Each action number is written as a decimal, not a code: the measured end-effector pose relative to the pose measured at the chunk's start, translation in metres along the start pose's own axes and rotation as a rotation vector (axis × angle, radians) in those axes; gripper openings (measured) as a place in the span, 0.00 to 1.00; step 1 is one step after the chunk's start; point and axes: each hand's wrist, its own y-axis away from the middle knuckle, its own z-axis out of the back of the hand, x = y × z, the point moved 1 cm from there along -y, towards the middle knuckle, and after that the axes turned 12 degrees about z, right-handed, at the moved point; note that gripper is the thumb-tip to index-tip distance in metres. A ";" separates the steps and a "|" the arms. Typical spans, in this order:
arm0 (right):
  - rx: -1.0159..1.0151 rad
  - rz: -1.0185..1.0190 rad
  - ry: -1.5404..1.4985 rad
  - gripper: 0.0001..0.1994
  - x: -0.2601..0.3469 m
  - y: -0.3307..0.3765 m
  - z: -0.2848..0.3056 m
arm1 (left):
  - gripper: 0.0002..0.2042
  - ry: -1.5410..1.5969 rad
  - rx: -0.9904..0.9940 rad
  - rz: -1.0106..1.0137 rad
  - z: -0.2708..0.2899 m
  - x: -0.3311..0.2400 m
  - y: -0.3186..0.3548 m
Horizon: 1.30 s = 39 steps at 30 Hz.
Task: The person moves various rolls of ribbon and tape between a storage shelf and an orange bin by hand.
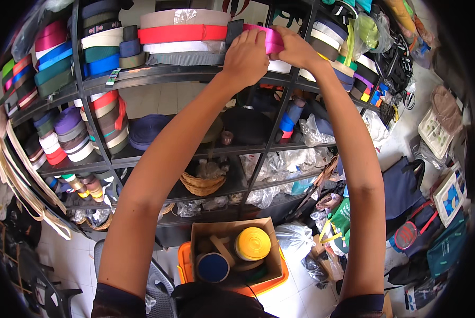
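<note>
Both my arms reach up to the top shelf of a black metal rack [158,74]. My left hand [246,55] and my right hand [295,49] grip a bright pink roll of webbing [273,40] between them, at the shelf's middle. The pink roll lies next to a flat stack of rolls: beige, red [181,33], white and grey. How far the pink roll sits on the shelf is hidden by my hands.
The rack holds many coloured webbing rolls [68,132], a wicker basket [201,184] and plastic bags. Below stands a cardboard box [232,249] with a yellow roll [252,244] and a blue roll, set on an orange crate. Bags [407,196] crowd the floor at right.
</note>
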 end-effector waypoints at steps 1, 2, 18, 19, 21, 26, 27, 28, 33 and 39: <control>0.022 -0.019 0.005 0.42 -0.002 -0.001 -0.001 | 0.26 -0.043 0.088 0.035 -0.002 0.001 -0.004; 0.043 -0.037 0.011 0.44 -0.004 -0.003 -0.002 | 0.27 -0.085 0.062 0.008 -0.007 0.005 -0.004; 0.123 0.127 0.305 0.40 -0.010 -0.016 0.000 | 0.32 -0.053 0.072 -0.033 -0.024 0.033 0.002; 0.116 0.118 0.307 0.40 -0.009 -0.016 -0.001 | 0.32 -0.085 0.072 -0.049 -0.024 0.034 0.003; 0.100 0.099 0.311 0.40 -0.008 -0.016 -0.001 | 0.31 -0.104 0.066 -0.050 -0.023 0.036 0.004; 0.044 -0.003 0.194 0.35 -0.010 -0.028 0.006 | 0.27 -0.077 -0.008 -0.054 -0.018 0.030 0.010; -0.007 0.001 0.187 0.33 -0.010 -0.030 0.006 | 0.25 -0.030 -0.024 -0.046 -0.012 0.027 0.010; -0.059 0.003 0.181 0.30 -0.007 -0.033 0.007 | 0.24 0.019 -0.041 -0.041 -0.009 0.026 0.008; -0.311 0.155 0.037 0.24 0.031 -0.068 -0.001 | 0.15 0.092 -0.384 -0.199 0.046 0.041 -0.001; 0.010 -0.194 -0.198 0.48 0.056 -0.112 -0.014 | 0.29 -0.134 -0.704 0.431 0.095 0.117 -0.025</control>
